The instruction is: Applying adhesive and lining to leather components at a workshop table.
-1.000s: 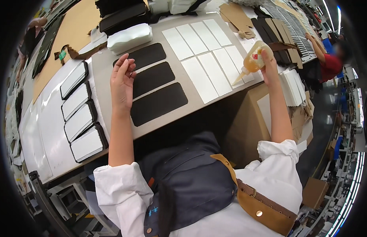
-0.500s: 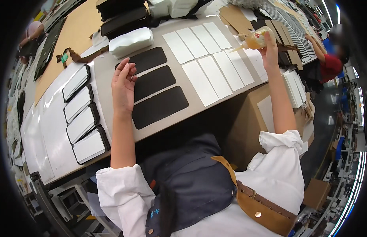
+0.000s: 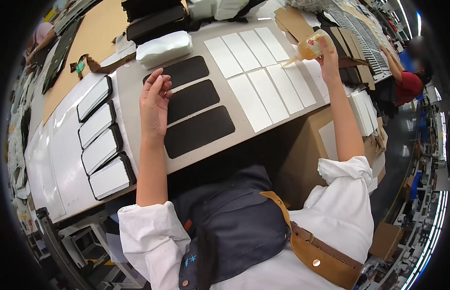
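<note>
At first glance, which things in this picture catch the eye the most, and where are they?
Three black rectangular pads lie in a column at the middle of the grey board, with the open left hand resting beside them. To their right lie two rows of white rectangular sheets. At the far right of these, the right hand tilts a squeeze bottle, nozzle towards a sheet.

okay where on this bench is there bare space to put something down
Bare board runs between the four black-framed white pieces and the three dark strips, under the left hand. A thin margin lies along the near edge below the white sheets. The far edge and the right corner, where the right hand tips the glue bottle, are crowded.
</note>
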The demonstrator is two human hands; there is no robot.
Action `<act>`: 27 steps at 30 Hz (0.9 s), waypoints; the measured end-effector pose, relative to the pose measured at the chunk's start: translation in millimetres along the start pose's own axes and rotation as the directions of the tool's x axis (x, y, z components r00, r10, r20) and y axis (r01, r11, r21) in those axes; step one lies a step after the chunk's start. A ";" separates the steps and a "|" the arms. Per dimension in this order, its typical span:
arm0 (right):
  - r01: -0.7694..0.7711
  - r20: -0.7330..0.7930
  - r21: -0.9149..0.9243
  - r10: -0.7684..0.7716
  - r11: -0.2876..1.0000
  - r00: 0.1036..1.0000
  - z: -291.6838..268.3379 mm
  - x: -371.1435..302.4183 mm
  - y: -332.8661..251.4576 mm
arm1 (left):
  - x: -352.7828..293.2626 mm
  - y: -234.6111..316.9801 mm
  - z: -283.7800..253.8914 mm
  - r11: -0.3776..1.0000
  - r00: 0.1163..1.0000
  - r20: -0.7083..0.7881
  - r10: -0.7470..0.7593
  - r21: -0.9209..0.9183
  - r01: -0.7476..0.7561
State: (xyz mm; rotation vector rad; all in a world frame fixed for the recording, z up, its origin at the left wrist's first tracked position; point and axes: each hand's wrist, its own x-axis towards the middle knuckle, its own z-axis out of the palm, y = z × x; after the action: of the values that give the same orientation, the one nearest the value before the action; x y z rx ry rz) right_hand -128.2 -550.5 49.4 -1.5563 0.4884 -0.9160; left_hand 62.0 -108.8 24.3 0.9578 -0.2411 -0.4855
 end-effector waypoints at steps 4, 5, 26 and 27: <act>-0.028 0.028 -0.005 0.028 1.000 0.999 -2.9 -7.2 -9.0 | -1.6 1.8 2.1 1.000 1.000 0.005 0.005 0.000 -0.005; -0.041 0.021 0.001 0.041 0.999 0.999 -2.4 -9.6 -10.2 | -1.3 1.6 1.5 1.000 1.000 0.004 0.004 0.001 -0.004; -0.156 0.043 -0.014 0.156 0.988 0.987 -63.3 -77.7 -26.1 | 2.2 -2.8 -4.6 1.000 1.000 0.014 -0.009 0.010 0.009; -0.156 0.044 -0.013 0.156 0.988 0.987 -64.8 -77.0 -28.2 | 1.8 -2.4 -4.4 1.000 1.000 0.024 -0.008 0.008 0.008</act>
State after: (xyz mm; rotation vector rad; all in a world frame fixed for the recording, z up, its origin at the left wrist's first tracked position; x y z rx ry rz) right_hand -230.1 -527.7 54.0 -1.5212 0.5753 -0.7583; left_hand 64.7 -107.7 19.9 0.9612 -0.2611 -0.5040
